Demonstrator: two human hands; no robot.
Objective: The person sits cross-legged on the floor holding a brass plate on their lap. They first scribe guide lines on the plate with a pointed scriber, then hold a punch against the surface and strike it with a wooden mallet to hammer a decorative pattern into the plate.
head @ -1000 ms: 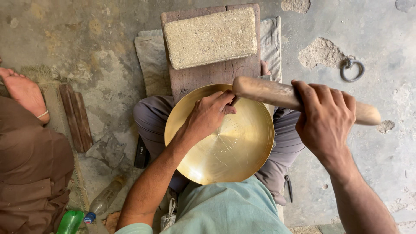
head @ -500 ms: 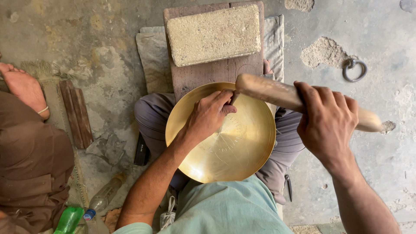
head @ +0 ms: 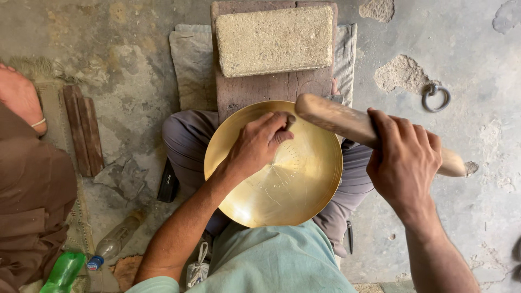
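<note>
A round brass plate (head: 293, 190) rests on my lap. My left hand (head: 255, 146) lies on its upper part, fingers pinched around a small dark tool (head: 290, 122) whose tip meets the plate near faint engraved lines. My right hand (head: 404, 163) grips a thick wooden club (head: 336, 116) by its handle. The club's rounded head hangs just above the small tool and the plate's far rim.
Beyond the plate, a rough stone block (head: 274, 40) sits on a wooden plank (head: 255, 92) over a grey cloth (head: 190, 65). A metal ring (head: 436, 96) lies on the concrete at right. At left are another person's foot (head: 19, 95), brown clothing (head: 27, 201), wooden strips (head: 82, 130) and plastic bottles (head: 62, 271).
My right hand and the club have shifted slightly to the right and down. My left hand has stayed on the plate with the small tool.
</note>
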